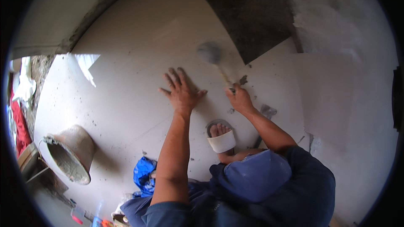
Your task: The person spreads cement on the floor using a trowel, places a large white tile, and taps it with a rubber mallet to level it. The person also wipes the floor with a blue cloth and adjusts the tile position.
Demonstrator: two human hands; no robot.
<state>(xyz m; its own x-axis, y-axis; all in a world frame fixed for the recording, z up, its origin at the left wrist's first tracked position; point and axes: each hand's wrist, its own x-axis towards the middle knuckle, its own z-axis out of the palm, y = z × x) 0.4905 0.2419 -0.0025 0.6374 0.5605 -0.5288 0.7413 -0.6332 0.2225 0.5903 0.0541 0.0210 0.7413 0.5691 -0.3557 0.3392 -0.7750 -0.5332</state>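
My left hand (183, 92) rests with fingers spread on a large pale tile (126, 88). My right hand (240, 96) grips the light handle of a mallet (209, 52), whose rounded grey head is blurred above the tile, right of my left fingertips. Small dark crumbs are scattered on the pale surface. My sandalled foot (221, 141) is below and between my hands. A trowel-like tool (268, 110) lies partly hidden beneath my right forearm.
A mortar-caked bucket (73, 147) sits at left, near red cloth (20, 126). Blue plastic (143, 172) lies by my left arm. A dark rough patch (252, 12) borders the tile at the top. A grey wall edge (46, 12) curves along the upper left.
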